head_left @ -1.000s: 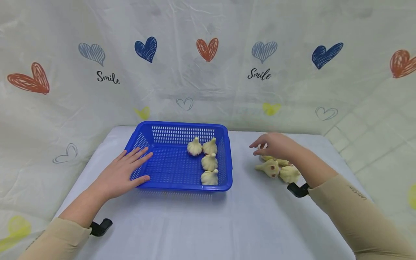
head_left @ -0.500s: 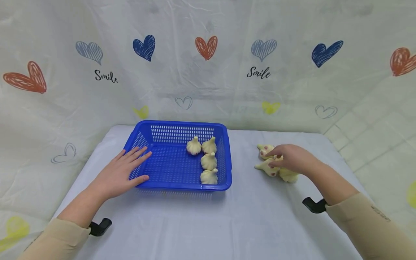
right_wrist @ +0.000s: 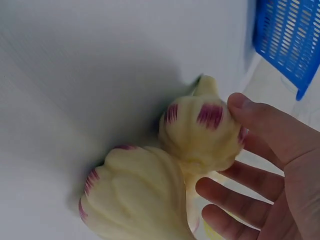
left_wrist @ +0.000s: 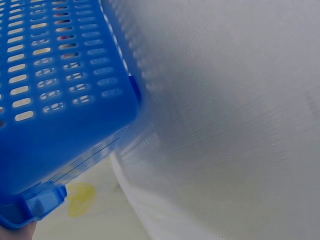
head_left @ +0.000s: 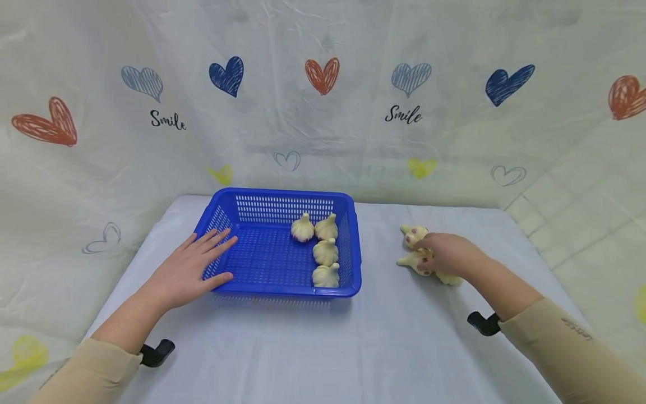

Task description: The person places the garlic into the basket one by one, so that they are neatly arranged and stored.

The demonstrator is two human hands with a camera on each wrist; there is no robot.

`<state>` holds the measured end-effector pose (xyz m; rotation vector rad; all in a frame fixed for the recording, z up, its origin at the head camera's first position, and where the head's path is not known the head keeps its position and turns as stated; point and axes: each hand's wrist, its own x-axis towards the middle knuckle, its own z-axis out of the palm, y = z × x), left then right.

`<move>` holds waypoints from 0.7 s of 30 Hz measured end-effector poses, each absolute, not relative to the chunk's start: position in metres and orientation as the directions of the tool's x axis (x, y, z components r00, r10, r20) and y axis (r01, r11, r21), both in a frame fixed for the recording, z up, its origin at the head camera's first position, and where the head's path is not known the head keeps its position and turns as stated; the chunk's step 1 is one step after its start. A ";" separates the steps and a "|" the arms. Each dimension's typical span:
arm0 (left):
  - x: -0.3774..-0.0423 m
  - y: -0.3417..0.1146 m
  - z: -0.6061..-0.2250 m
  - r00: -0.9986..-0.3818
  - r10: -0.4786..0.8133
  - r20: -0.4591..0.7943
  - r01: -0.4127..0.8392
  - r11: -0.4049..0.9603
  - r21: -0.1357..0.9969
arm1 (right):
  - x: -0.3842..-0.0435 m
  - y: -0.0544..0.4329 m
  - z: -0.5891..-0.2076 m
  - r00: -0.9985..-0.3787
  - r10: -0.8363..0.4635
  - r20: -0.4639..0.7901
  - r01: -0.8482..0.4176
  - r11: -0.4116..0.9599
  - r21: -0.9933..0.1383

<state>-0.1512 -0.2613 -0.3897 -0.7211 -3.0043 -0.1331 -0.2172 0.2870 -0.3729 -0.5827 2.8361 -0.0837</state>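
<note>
My left hand (head_left: 189, 272) rests over the left rim of a blue plastic basket (head_left: 282, 290), its fingers straight and spread. On the right, my right hand (head_left: 449, 255) is at a small group of garlic bulbs. Thumb and index finger pinch one garlic bulb (right_wrist: 200, 132) from its side; the index tip is hidden behind it. The other fingers are loosely bent. Beside it lies another garlic bulb (right_wrist: 137, 192) with purple marks. A further bulb (head_left: 415, 234) sits just behind, and one (head_left: 448, 279) shows partly under the hand.
Several garlic bulbs (head_left: 325, 252) stand along the right side inside the basket. A white cloth (head_left: 313, 353) covers the table. Behind it hangs a pale curtain (head_left: 353, 140) printed with hearts.
My right hand has come down and toward me from above the far bulbs, onto the bulb with its stem pointing left. The left hand and basket stay put.
</note>
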 end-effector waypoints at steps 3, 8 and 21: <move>-0.151 -0.261 -0.389 -0.891 0.450 0.065 0.454 0.888 0.075 | -0.218 0.287 -0.380 -0.888 -0.412 -0.205 -0.405 0.911 -0.079; -0.151 -0.261 -0.390 -0.890 0.450 0.071 0.455 0.888 0.071 | -0.217 0.287 -0.388 -0.877 -0.452 -0.164 -0.448 0.892 -0.063; -0.152 -0.261 -0.391 -0.890 0.448 0.087 0.455 0.887 0.081 | -0.208 0.282 -0.393 -0.845 -0.525 -0.105 -0.515 0.850 -0.109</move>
